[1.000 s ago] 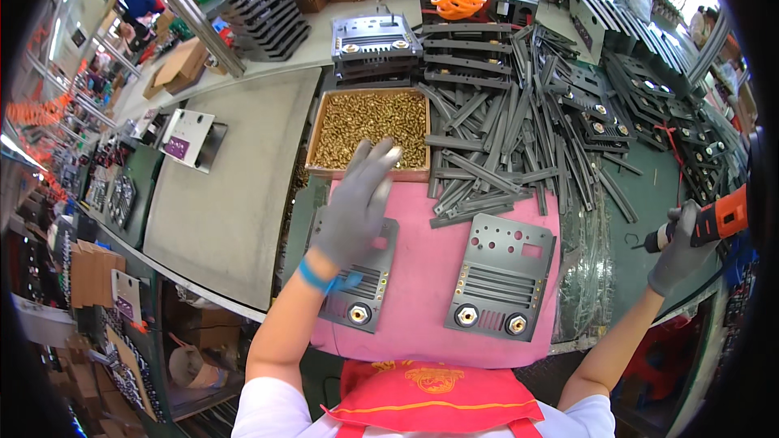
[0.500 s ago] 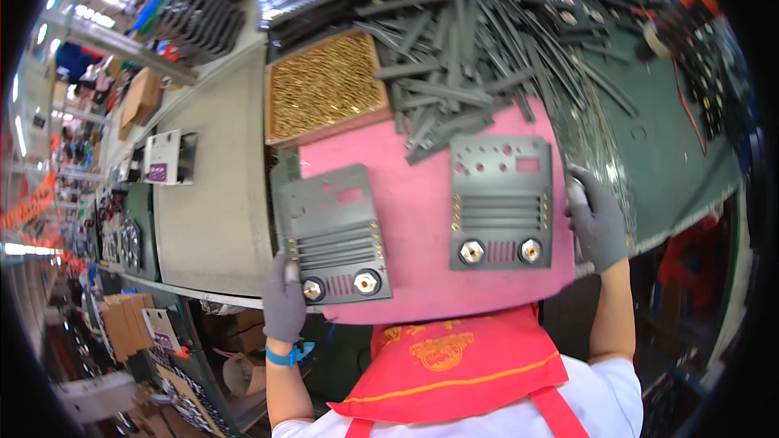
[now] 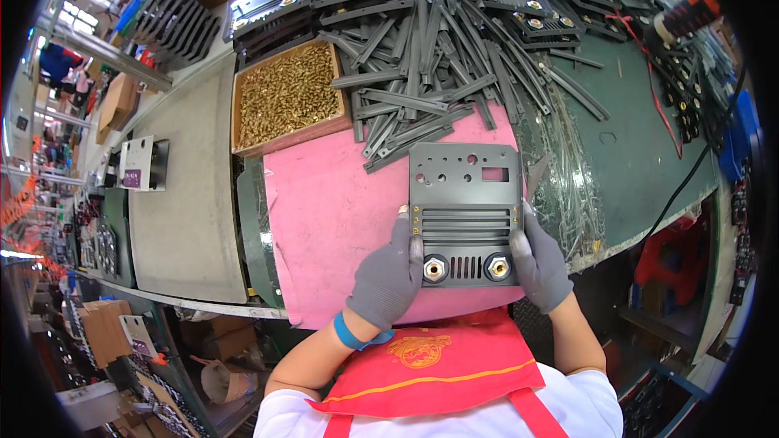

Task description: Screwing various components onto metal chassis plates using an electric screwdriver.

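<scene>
Grey metal panel [image 3: 465, 209] lies flat on the pink mat [image 3: 333, 211]. Left hand [image 3: 388, 276] and right hand [image 3: 540, 264], both gloved, grip its lower corners, fingers pressed together.

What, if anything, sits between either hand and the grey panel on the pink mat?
Nothing visible. The left hand and right hand both already grip the grey panel by its lower side edges on the pink mat. The pile of grey strips lies beyond its top edge.
</scene>
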A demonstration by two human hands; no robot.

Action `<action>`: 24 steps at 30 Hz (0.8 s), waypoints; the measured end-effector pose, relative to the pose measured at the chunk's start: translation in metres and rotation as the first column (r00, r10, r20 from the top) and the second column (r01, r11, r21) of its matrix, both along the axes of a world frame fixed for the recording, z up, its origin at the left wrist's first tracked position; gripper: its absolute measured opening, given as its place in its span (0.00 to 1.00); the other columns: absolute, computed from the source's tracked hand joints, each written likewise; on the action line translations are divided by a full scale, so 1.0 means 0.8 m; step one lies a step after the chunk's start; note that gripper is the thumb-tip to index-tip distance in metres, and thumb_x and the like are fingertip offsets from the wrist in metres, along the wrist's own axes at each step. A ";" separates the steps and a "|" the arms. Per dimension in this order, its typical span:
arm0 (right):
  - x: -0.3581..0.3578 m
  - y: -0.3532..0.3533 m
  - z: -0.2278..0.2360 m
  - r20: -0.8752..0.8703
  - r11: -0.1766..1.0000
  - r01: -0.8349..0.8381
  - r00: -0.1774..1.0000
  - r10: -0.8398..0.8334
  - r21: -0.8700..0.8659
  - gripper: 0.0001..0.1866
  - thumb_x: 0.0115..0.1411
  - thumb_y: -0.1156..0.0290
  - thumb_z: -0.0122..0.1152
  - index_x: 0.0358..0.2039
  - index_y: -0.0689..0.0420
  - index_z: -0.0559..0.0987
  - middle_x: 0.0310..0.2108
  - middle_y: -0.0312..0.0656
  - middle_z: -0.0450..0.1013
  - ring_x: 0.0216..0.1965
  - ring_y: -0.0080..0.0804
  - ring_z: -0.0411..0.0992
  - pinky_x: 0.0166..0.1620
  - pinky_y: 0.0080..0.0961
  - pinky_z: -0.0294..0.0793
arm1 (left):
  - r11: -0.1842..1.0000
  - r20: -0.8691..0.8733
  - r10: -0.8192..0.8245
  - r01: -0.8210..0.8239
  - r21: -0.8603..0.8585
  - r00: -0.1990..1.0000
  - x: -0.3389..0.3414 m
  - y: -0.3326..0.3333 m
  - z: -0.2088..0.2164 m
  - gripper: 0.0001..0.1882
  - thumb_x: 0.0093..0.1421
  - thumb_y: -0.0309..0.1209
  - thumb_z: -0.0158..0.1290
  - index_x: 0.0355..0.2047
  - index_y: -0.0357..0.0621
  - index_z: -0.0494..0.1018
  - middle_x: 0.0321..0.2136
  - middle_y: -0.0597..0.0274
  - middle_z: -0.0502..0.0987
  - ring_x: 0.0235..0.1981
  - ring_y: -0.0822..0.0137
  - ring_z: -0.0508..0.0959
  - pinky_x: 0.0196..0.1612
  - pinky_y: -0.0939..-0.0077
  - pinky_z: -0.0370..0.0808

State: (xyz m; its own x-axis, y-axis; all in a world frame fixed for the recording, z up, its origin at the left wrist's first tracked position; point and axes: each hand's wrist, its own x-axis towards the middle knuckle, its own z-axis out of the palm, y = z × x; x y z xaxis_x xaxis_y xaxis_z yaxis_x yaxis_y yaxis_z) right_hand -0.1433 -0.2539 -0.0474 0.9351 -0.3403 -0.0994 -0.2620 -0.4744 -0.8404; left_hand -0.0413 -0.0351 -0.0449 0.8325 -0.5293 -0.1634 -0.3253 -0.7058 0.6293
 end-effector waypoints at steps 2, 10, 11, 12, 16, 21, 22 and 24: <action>-0.004 -0.001 -0.005 0.004 1.000 -0.006 1.000 0.007 -0.018 0.28 0.67 0.63 0.44 0.63 0.68 0.60 0.53 0.65 0.67 0.56 0.58 0.68 0.55 0.34 0.66 | 0.998 0.051 -0.008 0.005 0.066 0.999 0.012 -0.007 0.023 0.26 0.67 0.34 0.44 0.61 0.31 0.60 0.34 0.37 0.76 0.28 0.42 0.77 0.27 0.53 0.71; 0.002 0.025 0.011 0.137 0.986 -0.083 0.989 0.064 0.141 0.30 0.64 0.69 0.45 0.62 0.77 0.56 0.53 0.66 0.67 0.54 0.49 0.70 0.58 0.32 0.64 | 0.929 -0.087 0.029 -0.059 -0.365 0.996 0.004 0.034 0.017 0.25 0.67 0.30 0.43 0.59 0.24 0.59 0.42 0.34 0.73 0.41 0.43 0.76 0.47 0.63 0.72; 0.009 0.031 0.020 0.140 0.972 -0.113 0.987 0.085 0.206 0.32 0.62 0.71 0.44 0.62 0.79 0.54 0.53 0.64 0.67 0.55 0.43 0.69 0.59 0.31 0.63 | 0.936 -0.087 0.043 -0.071 -0.346 0.995 0.007 0.043 0.045 0.24 0.67 0.29 0.43 0.59 0.23 0.59 0.40 0.37 0.74 0.39 0.48 0.77 0.46 0.65 0.72; 0.017 0.038 0.033 0.135 0.971 -0.121 0.986 0.094 0.207 0.32 0.62 0.71 0.44 0.62 0.79 0.54 0.53 0.64 0.67 0.55 0.43 0.69 0.59 0.31 0.63 | 0.935 -0.092 0.053 -0.082 -0.345 0.994 0.011 0.052 0.071 0.24 0.67 0.29 0.43 0.59 0.23 0.59 0.40 0.37 0.74 0.39 0.48 0.77 0.46 0.65 0.72; 0.107 0.043 0.108 0.191 0.938 -0.243 0.961 0.198 0.247 0.34 0.62 0.70 0.45 0.64 0.76 0.51 0.57 0.56 0.66 0.58 0.37 0.66 0.61 0.29 0.59 | 0.906 -0.054 0.192 -0.199 -0.373 0.980 0.066 0.079 0.132 0.24 0.66 0.29 0.45 0.58 0.23 0.62 0.37 0.45 0.75 0.37 0.60 0.76 0.44 0.71 0.72; 0.311 0.054 0.157 0.534 0.904 -0.416 0.788 0.306 0.097 0.19 0.62 0.68 0.51 0.50 0.65 0.73 0.48 0.44 0.74 0.44 0.29 0.72 0.46 0.26 0.72 | 0.946 0.505 0.207 -0.039 -0.323 0.838 0.232 0.100 0.198 0.17 0.67 0.36 0.43 0.39 0.32 0.72 0.29 0.56 0.74 0.28 0.65 0.76 0.32 0.70 0.74; 0.370 0.043 0.152 0.712 0.905 -0.322 0.563 0.420 -0.279 0.15 0.61 0.65 0.51 0.41 0.64 0.74 0.37 0.39 0.76 0.36 0.27 0.72 0.41 0.28 0.72 | 0.836 0.139 0.253 -0.145 -0.529 0.957 0.263 0.088 0.226 0.19 0.67 0.40 0.43 0.32 0.36 0.73 0.23 0.60 0.73 0.19 0.71 0.72 0.21 0.75 0.70; 0.436 0.043 0.185 0.408 0.877 -0.399 0.872 0.272 0.268 0.15 0.62 0.56 0.51 0.35 0.55 0.77 0.28 0.34 0.74 0.29 0.21 0.71 0.34 0.22 0.71 | 0.785 0.047 0.274 -0.195 -0.589 0.961 0.337 0.092 0.235 0.20 0.65 0.46 0.47 0.28 0.39 0.73 0.17 0.63 0.72 0.13 0.74 0.69 0.16 0.80 0.66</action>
State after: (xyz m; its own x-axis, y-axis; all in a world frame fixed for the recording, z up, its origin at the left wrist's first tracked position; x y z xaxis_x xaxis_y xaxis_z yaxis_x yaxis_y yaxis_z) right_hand 0.2054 -0.2198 0.1009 0.9791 -0.0043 0.2034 0.2003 -0.1546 -0.9675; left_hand 0.2284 0.0383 0.1430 0.9351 -0.2784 0.2191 -0.2999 -0.2926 0.9080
